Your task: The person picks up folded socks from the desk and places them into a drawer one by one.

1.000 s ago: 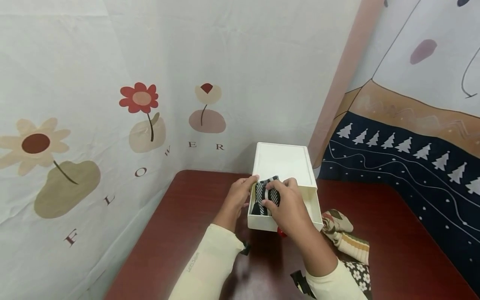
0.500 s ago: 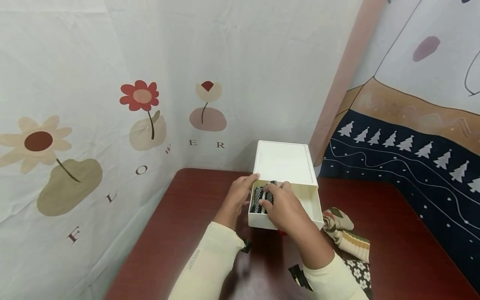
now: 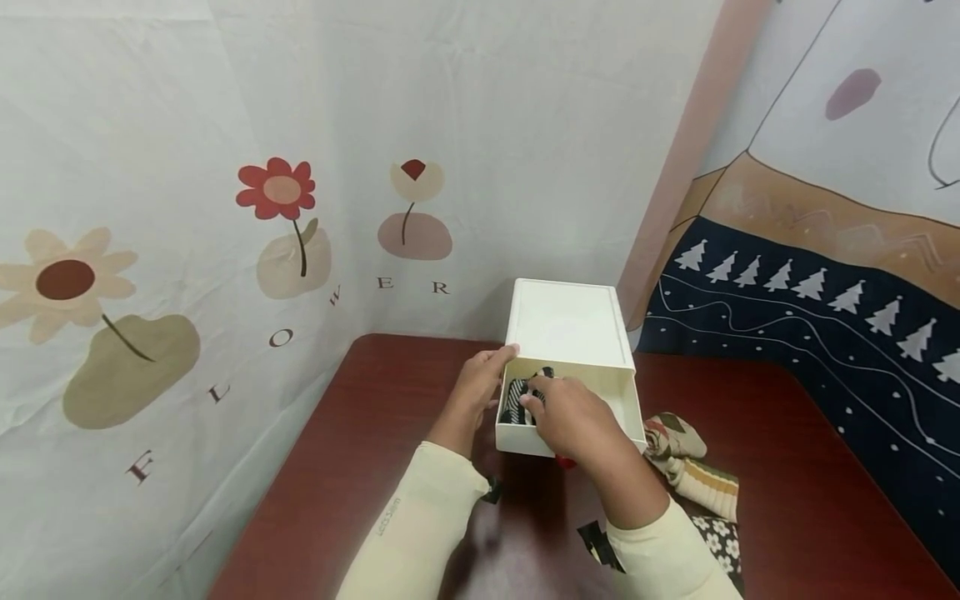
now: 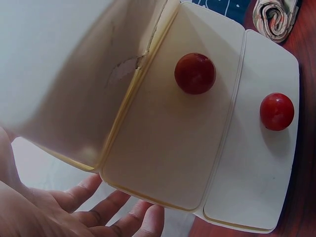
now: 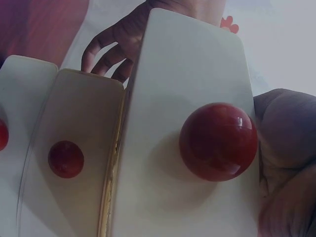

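A white drawer unit [image 3: 573, 325] has its top drawer [image 3: 525, 439] pulled out. Inside that drawer, on the left, lies a folded black-and-white patterned sock [image 3: 516, 402]. My right hand [image 3: 573, 421] reaches in over the drawer front, thumb and fingers pinching the sock, and covers part of it. Along the unit's left side rests my left hand [image 3: 477, 383], its thumb at the top edge. The left wrist view shows those fingers [image 4: 103, 210] extended beside the lower drawers. A round red knob [image 5: 218, 142] sticks out of the pulled drawer's front.
Two lower drawers have red knobs [image 4: 195, 73] and are pushed in. Right of the unit lie a rolled patterned sock [image 3: 678, 435], a cream sock with a yellow band [image 3: 708, 487] and a dark flowered one [image 3: 720, 546]. Fabric with printed flowers hangs behind the red-brown table [image 3: 337, 467].
My right hand has lowered the black-and-white sock deeper into the left of the drawer. My left hand has stayed at the unit's side.
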